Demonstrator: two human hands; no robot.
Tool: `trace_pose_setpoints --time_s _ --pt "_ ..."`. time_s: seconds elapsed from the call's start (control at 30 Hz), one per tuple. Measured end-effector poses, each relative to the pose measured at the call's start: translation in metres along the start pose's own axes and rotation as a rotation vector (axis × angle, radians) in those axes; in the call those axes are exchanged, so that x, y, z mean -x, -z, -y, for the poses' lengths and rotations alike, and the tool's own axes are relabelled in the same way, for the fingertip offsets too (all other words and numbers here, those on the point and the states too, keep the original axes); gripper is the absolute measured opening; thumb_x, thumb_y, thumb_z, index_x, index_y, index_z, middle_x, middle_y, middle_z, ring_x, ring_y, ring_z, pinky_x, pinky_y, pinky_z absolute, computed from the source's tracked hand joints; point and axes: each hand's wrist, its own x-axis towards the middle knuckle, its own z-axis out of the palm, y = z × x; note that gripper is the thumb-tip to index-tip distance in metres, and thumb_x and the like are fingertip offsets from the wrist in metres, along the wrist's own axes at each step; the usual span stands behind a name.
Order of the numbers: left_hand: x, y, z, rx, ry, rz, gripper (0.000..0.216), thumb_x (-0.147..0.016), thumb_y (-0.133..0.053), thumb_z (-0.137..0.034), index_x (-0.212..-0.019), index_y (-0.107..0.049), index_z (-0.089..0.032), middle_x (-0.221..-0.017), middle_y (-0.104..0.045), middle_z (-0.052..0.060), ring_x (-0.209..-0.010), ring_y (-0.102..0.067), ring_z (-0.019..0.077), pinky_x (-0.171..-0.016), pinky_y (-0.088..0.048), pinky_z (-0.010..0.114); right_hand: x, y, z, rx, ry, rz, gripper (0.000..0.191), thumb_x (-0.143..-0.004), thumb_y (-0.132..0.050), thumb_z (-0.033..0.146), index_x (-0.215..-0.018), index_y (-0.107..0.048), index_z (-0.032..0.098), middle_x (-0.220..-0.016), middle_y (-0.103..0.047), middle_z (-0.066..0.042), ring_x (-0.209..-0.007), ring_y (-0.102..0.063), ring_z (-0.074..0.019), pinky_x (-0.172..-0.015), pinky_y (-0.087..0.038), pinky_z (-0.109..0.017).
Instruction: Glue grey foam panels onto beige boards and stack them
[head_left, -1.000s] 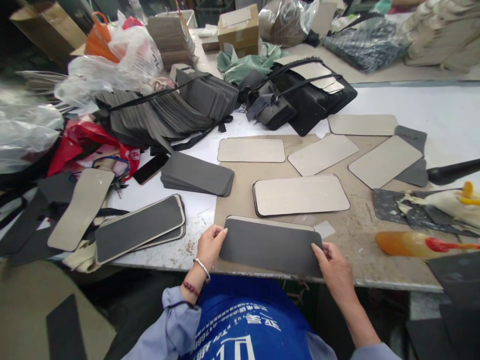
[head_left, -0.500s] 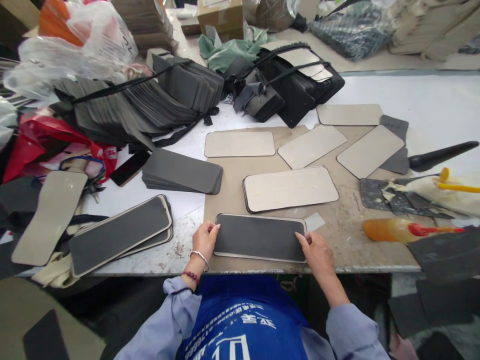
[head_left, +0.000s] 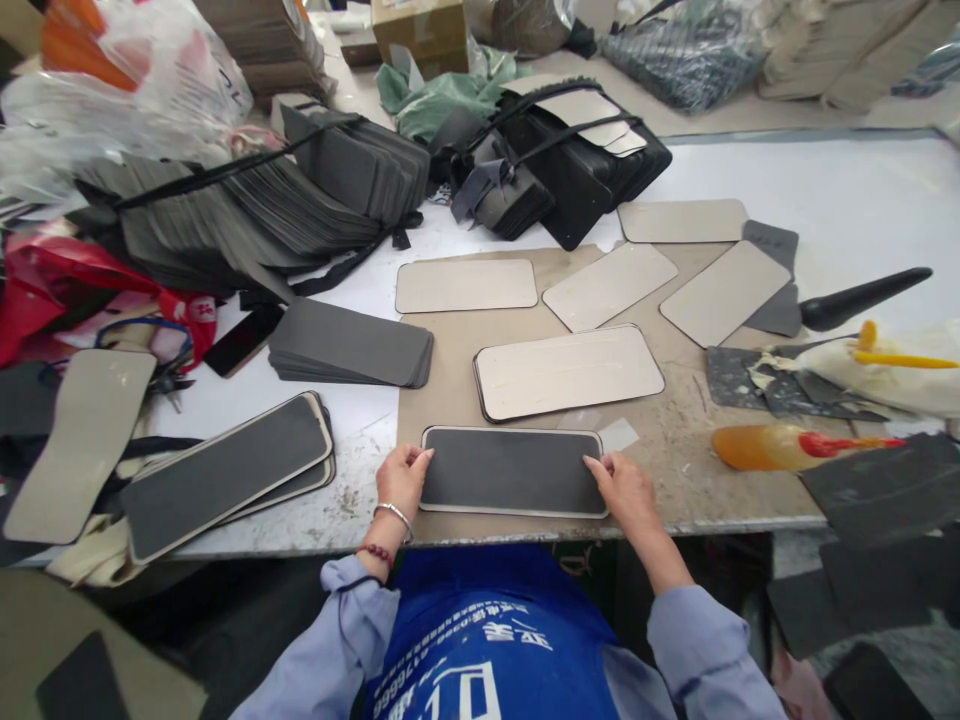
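Observation:
A dark grey rounded panel [head_left: 510, 470] lies flat near the table's front edge, on a slightly larger beige panel whose pale rim [head_left: 517, 513] shows around it. My left hand [head_left: 401, 482] pinches the left end, thumb on top and the other fingers curled at the side. At the right end, my right hand [head_left: 626, 488] has its thumb and bent fingers closed on the edge. Just beyond lies a small stack of beige panels [head_left: 570, 372] with dark edges. Left of that is a pile of plain dark grey panels [head_left: 349, 342].
Finished-looking layered panels [head_left: 229, 480] rest at the left front. Single beige panels [head_left: 465, 285] lie farther back. To the right are an orange glue bottle [head_left: 765, 447] with a red tip, a white bag [head_left: 892, 365] and a black handle [head_left: 862, 298]. Strapped dark bundles [head_left: 300, 200] stand behind.
The view has shifted slightly, so most things appear a little farther left. Both hands stay at the ends of the dark grey panel, which now appears more evenly framed by the beige rim.

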Motion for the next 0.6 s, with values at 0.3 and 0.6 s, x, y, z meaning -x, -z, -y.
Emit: trace_pose_setpoints --time_s 0.3,0.6 --pt "0.0012 -0.005 0.0059 0.021 -0.037 -0.044 0.018 -0.069 -0.057 -0.031 -0.056 -0.052 -0.02 -0.052 -0.051 -0.005 -0.054 -0.048 0.0126 -0.057 -0.037 0.024 -0.0035 -0.0005 -0.0015 -0.004 0.004 0.009 0.047 -0.076 -0.027 0.065 -0.057 -0.041 0.023 -0.053 -0.046 -0.002 -0.054 -0.045 -0.0181 -0.056 -0.031 -0.031" --pt "0.0053 -0.0018 -0.0003 0.014 -0.013 -0.076 0.016 -0.068 -0.062 -0.025 -0.063 -0.048 -0.02 -0.057 -0.051 -0.005 -0.058 -0.051 0.0123 -0.061 -0.039 0.024 -0.0042 0.0004 -0.0001 0.004 -0.007 0.009 0.049 -0.074 -0.026 0.067 -0.057 -0.039 0.024 -0.053 -0.047 -0.002 -0.054 -0.044 -0.0182 -0.058 -0.033 -0.032"
